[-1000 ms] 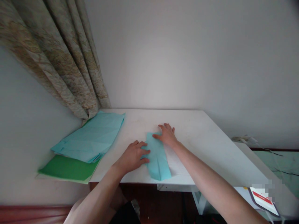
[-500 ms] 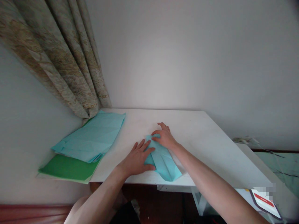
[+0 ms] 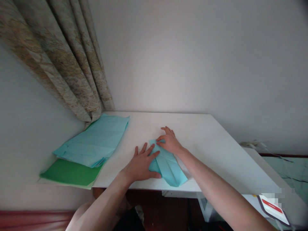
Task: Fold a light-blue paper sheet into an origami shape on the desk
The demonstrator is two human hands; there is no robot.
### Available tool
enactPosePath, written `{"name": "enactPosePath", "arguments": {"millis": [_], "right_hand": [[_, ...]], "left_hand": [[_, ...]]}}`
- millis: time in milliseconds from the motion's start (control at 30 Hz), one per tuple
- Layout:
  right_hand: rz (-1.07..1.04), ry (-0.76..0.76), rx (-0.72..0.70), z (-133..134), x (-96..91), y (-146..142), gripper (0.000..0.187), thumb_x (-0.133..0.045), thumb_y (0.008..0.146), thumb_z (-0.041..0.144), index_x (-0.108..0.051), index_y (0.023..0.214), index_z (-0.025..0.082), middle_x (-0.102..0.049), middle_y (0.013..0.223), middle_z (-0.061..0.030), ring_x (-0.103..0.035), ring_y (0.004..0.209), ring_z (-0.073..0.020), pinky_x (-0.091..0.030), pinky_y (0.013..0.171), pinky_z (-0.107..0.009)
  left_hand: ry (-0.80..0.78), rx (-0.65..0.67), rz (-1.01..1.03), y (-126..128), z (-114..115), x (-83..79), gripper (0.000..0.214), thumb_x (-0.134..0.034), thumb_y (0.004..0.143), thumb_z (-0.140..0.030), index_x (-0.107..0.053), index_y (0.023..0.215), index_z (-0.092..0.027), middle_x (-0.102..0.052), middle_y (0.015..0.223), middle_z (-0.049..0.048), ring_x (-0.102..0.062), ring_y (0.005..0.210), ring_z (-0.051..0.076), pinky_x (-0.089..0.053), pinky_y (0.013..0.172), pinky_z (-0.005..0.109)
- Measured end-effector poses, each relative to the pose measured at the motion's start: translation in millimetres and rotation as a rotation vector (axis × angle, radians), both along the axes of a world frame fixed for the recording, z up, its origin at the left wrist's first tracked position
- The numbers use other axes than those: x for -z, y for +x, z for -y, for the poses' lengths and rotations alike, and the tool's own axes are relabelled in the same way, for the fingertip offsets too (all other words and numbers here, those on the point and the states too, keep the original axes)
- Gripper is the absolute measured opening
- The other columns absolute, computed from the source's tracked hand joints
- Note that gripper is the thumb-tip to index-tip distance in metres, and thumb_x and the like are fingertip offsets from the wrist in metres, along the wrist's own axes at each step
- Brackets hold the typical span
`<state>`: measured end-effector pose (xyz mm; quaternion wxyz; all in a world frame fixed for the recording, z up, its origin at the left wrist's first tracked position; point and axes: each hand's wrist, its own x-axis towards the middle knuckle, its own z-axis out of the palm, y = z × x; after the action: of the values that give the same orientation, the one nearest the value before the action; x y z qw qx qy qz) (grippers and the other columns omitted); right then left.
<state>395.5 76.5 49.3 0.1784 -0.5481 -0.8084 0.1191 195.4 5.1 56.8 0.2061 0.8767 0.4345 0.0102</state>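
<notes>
The left hand (image 3: 141, 166) lay palm down, its fingers (image 3: 150, 156) spread wide and pointing forward and right. The right hand (image 3: 170, 141) sat just beyond it, also palm down, with fingers loosely curved and pointing left. The left forearm (image 3: 103, 189) and right forearm (image 3: 216, 186) angled inward from the lower corners.

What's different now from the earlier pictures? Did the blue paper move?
The folded blue paper has turned so its lower end points further right, and that end looks wider than before. The left hand has slid right, fingers spread along the paper's edge. The right hand stays pressed near the paper's top. Neither hand grips it. The stack of blue paper on the green sheet stayed put.
</notes>
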Motion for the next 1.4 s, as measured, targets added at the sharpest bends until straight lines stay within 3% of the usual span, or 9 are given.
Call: {"name": "enactPosePath", "arguments": {"millis": [400,667,900,1100,1300,1400], "right_hand": [[-0.010,0.023,-0.015,0,2.1,1,0.012,-0.067,0.076,0.031,-0.075,0.083,0.025,-0.040,0.139,-0.0095,-0.021,0.136,-0.0339,-0.014,0.107,-0.057],[-0.002,-0.025,-0.017,1,0.8,2,0.019,-0.065,0.078,0.035,-0.074,0.093,0.028,-0.036,0.142,-0.0080,-0.017,0.137,-0.0346,-0.011,0.108,-0.058],[0.033,-0.078,-0.052,3,0.5,2,0.033,-0.062,0.080,0.039,-0.066,0.112,0.033,-0.031,0.146,-0.0084,-0.011,0.138,-0.0366,-0.007,0.106,-0.061],[0.034,-0.062,-0.060,4,-1.0,0,0.032,-0.064,0.079,0.036,-0.067,0.110,0.031,-0.031,0.145,-0.0087,-0.012,0.138,-0.0357,-0.007,0.107,-0.059],[0.030,-0.057,-0.063,3,-0.2,0,0.031,-0.064,0.080,0.036,-0.068,0.110,0.030,-0.033,0.145,-0.0093,-0.014,0.138,-0.0357,-0.010,0.107,-0.059],[0.028,-0.048,-0.065,4,-1.4,0,0.029,-0.064,0.080,0.036,-0.068,0.108,0.030,-0.034,0.144,-0.0094,-0.016,0.138,-0.0355,-0.011,0.107,-0.059]], "left_hand": [[-0.003,-0.051,0.009,-1,1,-4.5,0.092,-0.055,0.067,-0.074,-0.026,0.144,-0.031,-0.013,0.154,0.0060,-0.001,0.138,0.042,-0.004,0.101,0.072],[0.043,0.137,0.112,-1,1,-8.3,0.063,-0.063,0.074,-0.055,-0.049,0.131,-0.031,-0.035,0.147,0.0048,-0.008,0.140,0.034,0.006,0.105,0.067],[0.022,0.080,0.137,3,0,-7.9,0.044,-0.055,0.084,-0.041,-0.052,0.127,-0.032,-0.039,0.145,0.0037,-0.025,0.137,0.032,-0.005,0.106,0.066],[0.092,0.087,0.124,5,4,-2.3,0.059,-0.063,0.075,-0.044,-0.051,0.129,-0.027,-0.037,0.146,0.0077,-0.024,0.137,0.036,-0.008,0.106,0.067],[0.169,0.106,0.173,9,3,3.8,0.043,-0.061,0.078,-0.037,-0.061,0.119,-0.024,-0.051,0.135,0.0069,-0.036,0.132,0.028,-0.015,0.113,0.050],[0.130,0.080,0.183,10,1,2.3,0.038,-0.060,0.079,-0.033,-0.062,0.116,-0.025,-0.052,0.134,0.0062,-0.039,0.130,0.028,-0.023,0.110,0.051]]}}
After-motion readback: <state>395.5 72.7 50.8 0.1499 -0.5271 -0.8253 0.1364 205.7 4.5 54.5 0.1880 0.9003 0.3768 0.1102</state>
